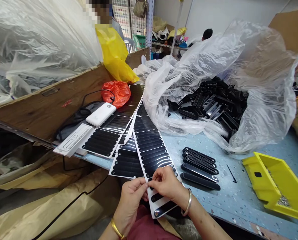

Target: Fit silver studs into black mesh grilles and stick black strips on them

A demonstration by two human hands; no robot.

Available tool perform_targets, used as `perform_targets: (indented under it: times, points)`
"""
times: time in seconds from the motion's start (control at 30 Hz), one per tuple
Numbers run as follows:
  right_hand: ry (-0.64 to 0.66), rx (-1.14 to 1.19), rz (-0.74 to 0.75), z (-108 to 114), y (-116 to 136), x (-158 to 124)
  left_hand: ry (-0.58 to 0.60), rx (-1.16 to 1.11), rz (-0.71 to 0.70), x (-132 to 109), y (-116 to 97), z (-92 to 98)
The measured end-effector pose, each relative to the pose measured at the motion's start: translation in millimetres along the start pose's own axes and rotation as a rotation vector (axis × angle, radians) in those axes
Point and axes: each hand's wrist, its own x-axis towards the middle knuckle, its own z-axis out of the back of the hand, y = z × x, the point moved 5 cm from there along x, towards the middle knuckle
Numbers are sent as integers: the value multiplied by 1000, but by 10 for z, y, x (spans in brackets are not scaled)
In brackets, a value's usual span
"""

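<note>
My left hand (132, 200) is closed in a pinch at the left edge of a long white sheet of black strip stickers (151, 141). Close against it, my right hand (167, 185) bends over the same sheet, thumb and forefinger pinched at the end of a black sticker; the fingertips partly hide it. White backing shows between the strips at the sheet's near end, which overhangs the table edge. More sticker sheets (100, 143) lie fanned out beneath and to the left. Right of my hands, several slim black bars (200, 161) lie in a row, some with a mesh pattern.
A clear plastic bag (161, 110) spills a heap of black parts (213, 100). A yellow bin (271, 186) holds small metal pieces. A thin black tool (231, 174) lies beside it. At left are a white power bank (100, 114), a red bag (116, 93) and a wooden board (39, 103).
</note>
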Motion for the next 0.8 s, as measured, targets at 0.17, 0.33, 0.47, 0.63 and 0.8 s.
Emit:
perform_targets:
  times: [0.17, 0.33, 0.47, 0.63, 0.8]
  points:
    - [18, -78, 136, -4, 51, -11, 6, -19, 0, -17, -40, -41]
    - [70, 7, 123, 1, 12, -2, 19, -11, 49, -12, -65, -111]
    - [145, 119, 56, -48, -27, 27, 4, -37, 25, 20, -56, -124]
    - [168, 221, 44, 45, 56, -63, 8, -66, 34, -16, -41, -60]
    - [-238, -42, 268, 557, -15, -527, 40, -217, 178, -92, -105, 143]
